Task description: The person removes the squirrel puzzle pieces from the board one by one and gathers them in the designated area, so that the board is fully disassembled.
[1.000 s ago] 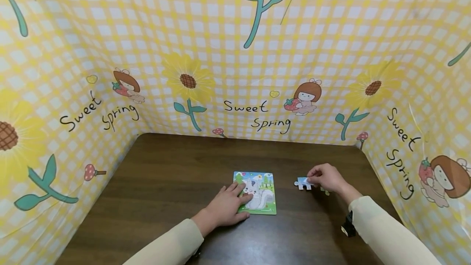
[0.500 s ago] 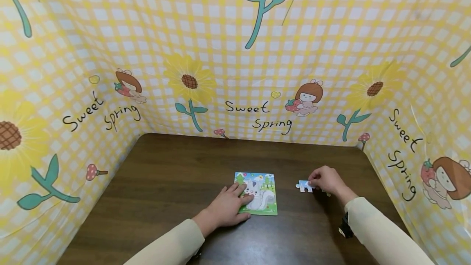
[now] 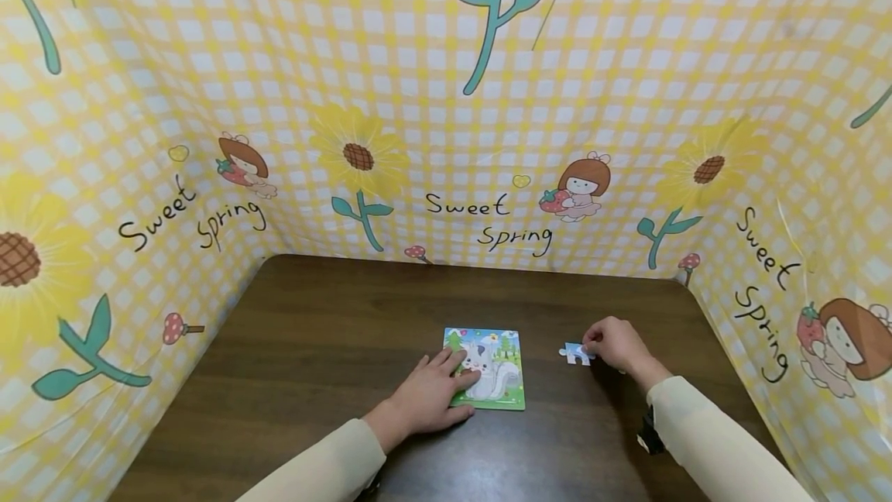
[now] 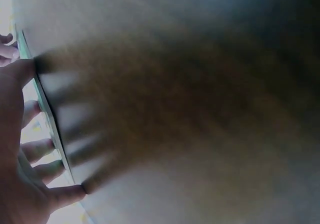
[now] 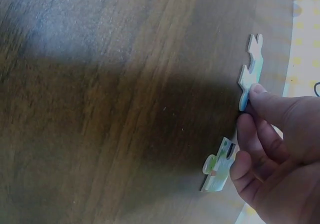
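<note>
My left hand (image 3: pixel 430 393) lies with spread fingers on the left part of a square jigsaw puzzle (image 3: pixel 505 359) showing a grey-white squirrel. In the left wrist view the board's thin edge (image 4: pixel 50 116) runs beneath those fingers. To the right of the puzzle, my right hand (image 3: pixel 619 343) pinches a blue and white jigsaw piece (image 5: pixel 254 66) between thumb and fingers, low over the table. A second, greenish piece (image 5: pixel 220 166) lies on the wood beside my curled fingers in the right wrist view. From the head view the right hand hides most of it.
The brown wooden table (image 3: pixel 334 331) is enclosed at the back and both sides by a yellow checked cloth (image 3: pixel 390 60) printed with flowers. A dark device (image 3: pixel 650 436) sits at the right wrist, under the sleeve.
The right hand shifts slightly toward the person with the pinched jigsaw piece. The greenish piece is now more covered by that hand. The left hand stays on the puzzle.
</note>
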### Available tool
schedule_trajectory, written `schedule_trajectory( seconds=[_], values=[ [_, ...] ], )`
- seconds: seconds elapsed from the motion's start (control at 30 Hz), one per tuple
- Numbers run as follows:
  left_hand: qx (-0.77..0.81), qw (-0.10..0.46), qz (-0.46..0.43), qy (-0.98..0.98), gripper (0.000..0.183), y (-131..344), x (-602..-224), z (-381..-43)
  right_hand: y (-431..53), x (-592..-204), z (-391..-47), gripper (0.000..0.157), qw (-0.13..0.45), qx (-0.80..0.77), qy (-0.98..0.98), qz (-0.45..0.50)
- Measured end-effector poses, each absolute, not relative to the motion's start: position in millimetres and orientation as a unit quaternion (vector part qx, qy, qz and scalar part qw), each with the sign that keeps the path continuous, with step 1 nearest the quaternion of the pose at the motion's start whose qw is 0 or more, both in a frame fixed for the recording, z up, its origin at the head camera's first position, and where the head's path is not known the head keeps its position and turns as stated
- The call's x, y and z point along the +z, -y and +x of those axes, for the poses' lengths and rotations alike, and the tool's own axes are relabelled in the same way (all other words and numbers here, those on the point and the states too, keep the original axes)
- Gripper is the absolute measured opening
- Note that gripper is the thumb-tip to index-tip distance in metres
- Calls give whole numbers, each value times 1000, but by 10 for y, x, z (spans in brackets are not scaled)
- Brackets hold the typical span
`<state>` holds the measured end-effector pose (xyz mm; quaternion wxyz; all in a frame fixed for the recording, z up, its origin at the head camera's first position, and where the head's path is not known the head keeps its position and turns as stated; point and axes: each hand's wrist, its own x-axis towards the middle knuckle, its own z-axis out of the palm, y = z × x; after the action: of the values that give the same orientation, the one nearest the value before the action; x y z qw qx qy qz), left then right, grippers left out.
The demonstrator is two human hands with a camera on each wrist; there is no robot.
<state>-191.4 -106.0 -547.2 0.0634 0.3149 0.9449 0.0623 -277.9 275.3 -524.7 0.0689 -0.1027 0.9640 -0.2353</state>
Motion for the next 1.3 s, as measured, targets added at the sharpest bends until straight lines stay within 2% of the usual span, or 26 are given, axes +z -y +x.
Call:
schedule_trajectory(
  seconds=[0.23, 0.4, 0.63, 0.97, 1.3],
  values=[
    [61, 67, 327, -941, 63, 1103, -5486, -1951, -2766, -5195, -2777, 5, 75, -245, -960, -110],
    [70, 73, 333, -938, 68, 1209, -5456, -1980, -2661, -5066, -2790, 17, 75, -281, -947, -136],
    [118, 91, 312, -938, 71, 1354, -5372, -1917, -2201, -4889, -2748, 30, 86, -334, -924, -168],
    [123, 137, 294, -938, 72, 1398, -5453, -1877, -1427, -5001, -2777, 26, 118, -364, -900, -207],
    [89, 129, 307, -939, 72, 1389, -5491, -1877, -1062, -5174, -2810, 29, 161, -377, -886, -216]
  ],
)
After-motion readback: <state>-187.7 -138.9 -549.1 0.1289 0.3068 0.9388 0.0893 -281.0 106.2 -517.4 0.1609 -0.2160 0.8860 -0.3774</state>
